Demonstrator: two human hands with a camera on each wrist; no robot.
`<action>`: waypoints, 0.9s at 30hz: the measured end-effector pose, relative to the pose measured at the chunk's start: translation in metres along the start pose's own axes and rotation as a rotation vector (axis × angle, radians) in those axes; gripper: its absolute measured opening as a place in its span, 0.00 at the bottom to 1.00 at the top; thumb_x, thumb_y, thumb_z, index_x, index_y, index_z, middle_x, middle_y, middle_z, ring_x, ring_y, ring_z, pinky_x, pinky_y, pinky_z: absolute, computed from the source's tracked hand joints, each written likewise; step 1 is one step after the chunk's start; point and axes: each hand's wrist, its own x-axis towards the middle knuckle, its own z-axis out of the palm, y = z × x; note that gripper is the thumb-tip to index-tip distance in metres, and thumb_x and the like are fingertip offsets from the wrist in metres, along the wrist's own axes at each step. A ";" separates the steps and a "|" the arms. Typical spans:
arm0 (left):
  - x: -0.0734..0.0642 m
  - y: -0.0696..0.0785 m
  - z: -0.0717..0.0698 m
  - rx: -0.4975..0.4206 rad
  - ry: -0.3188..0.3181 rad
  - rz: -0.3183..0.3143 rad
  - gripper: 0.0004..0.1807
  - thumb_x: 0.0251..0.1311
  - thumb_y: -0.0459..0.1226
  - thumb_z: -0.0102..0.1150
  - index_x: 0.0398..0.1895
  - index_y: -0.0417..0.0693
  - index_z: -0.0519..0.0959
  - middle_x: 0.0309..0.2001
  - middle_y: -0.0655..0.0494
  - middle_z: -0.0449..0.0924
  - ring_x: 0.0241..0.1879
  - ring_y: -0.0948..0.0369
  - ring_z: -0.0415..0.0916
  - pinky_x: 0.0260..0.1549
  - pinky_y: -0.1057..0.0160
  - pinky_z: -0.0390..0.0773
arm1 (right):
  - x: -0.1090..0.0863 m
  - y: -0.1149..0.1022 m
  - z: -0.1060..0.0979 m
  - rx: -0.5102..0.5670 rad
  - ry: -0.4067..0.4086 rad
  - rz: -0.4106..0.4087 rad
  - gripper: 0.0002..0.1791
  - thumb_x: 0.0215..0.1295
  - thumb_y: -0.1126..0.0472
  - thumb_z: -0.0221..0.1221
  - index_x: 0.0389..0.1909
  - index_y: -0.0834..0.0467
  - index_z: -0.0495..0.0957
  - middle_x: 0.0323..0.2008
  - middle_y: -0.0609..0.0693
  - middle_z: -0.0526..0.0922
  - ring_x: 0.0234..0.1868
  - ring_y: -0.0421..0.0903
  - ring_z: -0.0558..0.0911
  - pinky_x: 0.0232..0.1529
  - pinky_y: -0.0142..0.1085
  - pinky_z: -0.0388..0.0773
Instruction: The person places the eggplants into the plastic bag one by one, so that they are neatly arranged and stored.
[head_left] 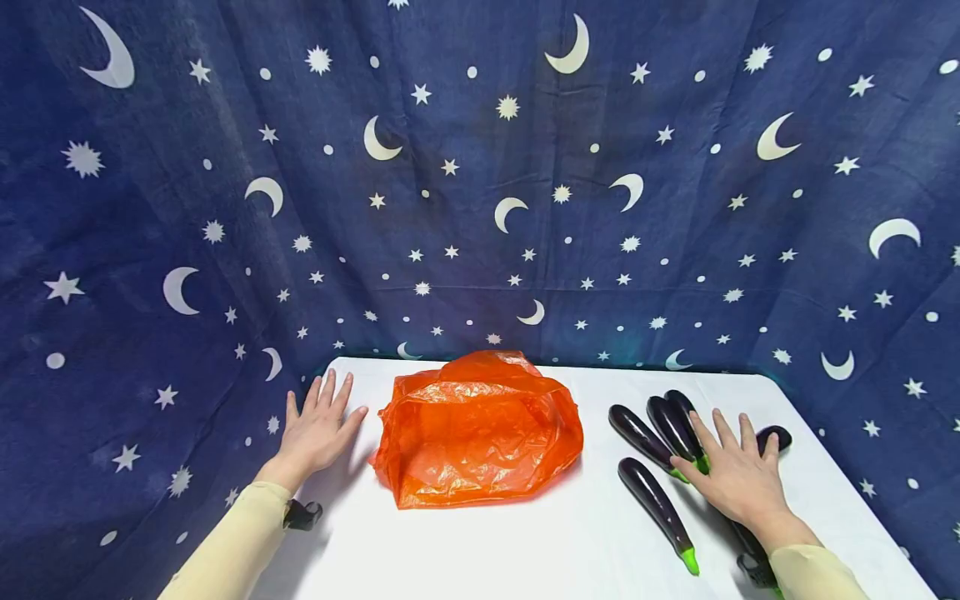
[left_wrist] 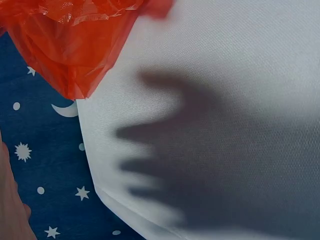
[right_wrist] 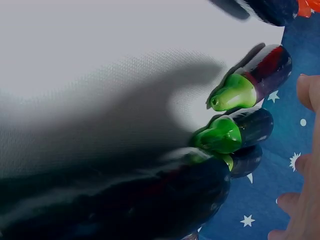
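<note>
A crumpled orange plastic bag point(head_left: 480, 433) lies on the white table with its wide mouth facing the front. To its left, my left hand point(head_left: 315, 432) hovers with fingers spread and holds nothing; its shadow falls on the cloth in the left wrist view. My right hand point(head_left: 738, 479) is spread out over several dark purple eggplants with green stem ends, and partly hides them. One eggplant point(head_left: 656, 508) lies apart, nearer the front. Behind it a slanting eggplant point(head_left: 637, 432) points toward my right thumb. In the right wrist view a large eggplant point(right_wrist: 150, 200) fills the bottom.
The white-covered table point(head_left: 540, 550) ends at a back edge just behind the bag. A dark blue curtain point(head_left: 480, 167) with moons and stars hangs behind and along both sides. Each wrist wears a small black device, such as the left one point(head_left: 302, 515).
</note>
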 end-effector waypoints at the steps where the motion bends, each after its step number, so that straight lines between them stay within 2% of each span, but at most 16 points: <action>1: 0.001 0.001 0.000 -0.001 0.000 0.000 0.45 0.75 0.66 0.32 0.83 0.47 0.50 0.81 0.36 0.40 0.79 0.37 0.36 0.67 0.26 0.28 | 0.001 0.001 -0.001 -0.003 0.003 0.001 0.52 0.66 0.26 0.53 0.80 0.54 0.55 0.74 0.72 0.56 0.75 0.77 0.42 0.63 0.77 0.25; 7: 0.006 0.004 -0.001 -0.024 0.025 0.017 0.44 0.75 0.65 0.33 0.83 0.47 0.51 0.81 0.36 0.41 0.78 0.36 0.36 0.67 0.26 0.28 | 0.004 0.003 -0.007 -0.020 0.013 0.007 0.51 0.66 0.27 0.54 0.80 0.55 0.55 0.74 0.73 0.56 0.74 0.78 0.42 0.63 0.77 0.22; 16: -0.009 0.000 0.000 -0.020 0.042 0.018 0.43 0.75 0.63 0.38 0.82 0.46 0.54 0.80 0.35 0.44 0.77 0.35 0.40 0.67 0.25 0.31 | -0.007 -0.005 0.006 -0.017 -0.003 0.019 0.52 0.65 0.25 0.54 0.78 0.56 0.58 0.73 0.73 0.57 0.74 0.79 0.42 0.63 0.77 0.24; 22: -0.008 0.004 -0.007 -0.035 0.052 0.027 0.43 0.75 0.63 0.37 0.82 0.47 0.53 0.80 0.35 0.43 0.77 0.35 0.40 0.67 0.25 0.31 | -0.006 -0.006 0.003 -0.022 0.014 0.006 0.52 0.65 0.26 0.54 0.79 0.55 0.57 0.73 0.73 0.57 0.75 0.78 0.41 0.63 0.77 0.23; 27: -0.005 0.009 -0.014 -0.070 0.045 0.027 0.43 0.76 0.63 0.37 0.83 0.47 0.51 0.80 0.35 0.42 0.78 0.35 0.38 0.67 0.25 0.31 | -0.005 -0.006 -0.002 -0.031 0.037 -0.007 0.51 0.65 0.27 0.56 0.78 0.56 0.59 0.72 0.72 0.60 0.75 0.77 0.45 0.64 0.76 0.23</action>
